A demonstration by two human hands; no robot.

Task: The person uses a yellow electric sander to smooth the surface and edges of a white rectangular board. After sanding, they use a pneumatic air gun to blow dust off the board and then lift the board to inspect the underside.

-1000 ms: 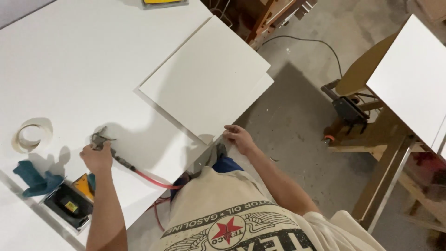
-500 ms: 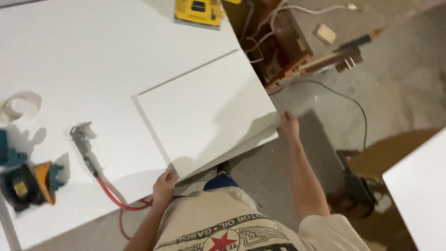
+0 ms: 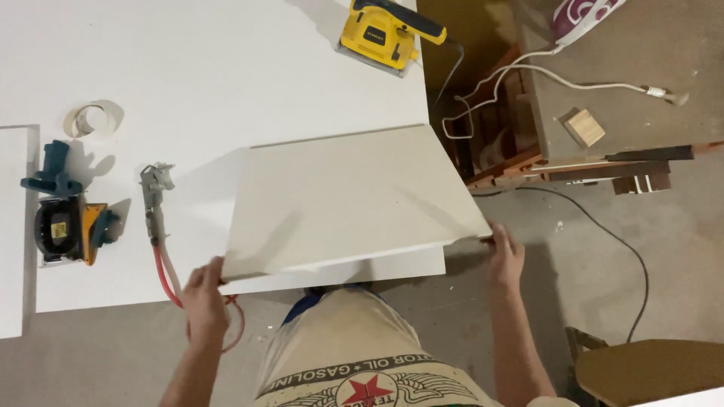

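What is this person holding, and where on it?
A white panel, lifted by its two near corners: left hand at one, right hand at the other.

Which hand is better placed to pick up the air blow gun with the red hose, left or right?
Left, probably. The left hand grips the white panel at the corner nearest the air blow gun; the right hand holds the far edge.

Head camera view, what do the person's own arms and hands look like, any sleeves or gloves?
Both hands are bare: no gloves, rings or watch show on the left hand or the right hand. Both forearms are uncovered up to the frame edge, so no sleeves reach them. The person wears a cream T-shirt with a round printed emblem holding a red star, ringed by dark lettering.
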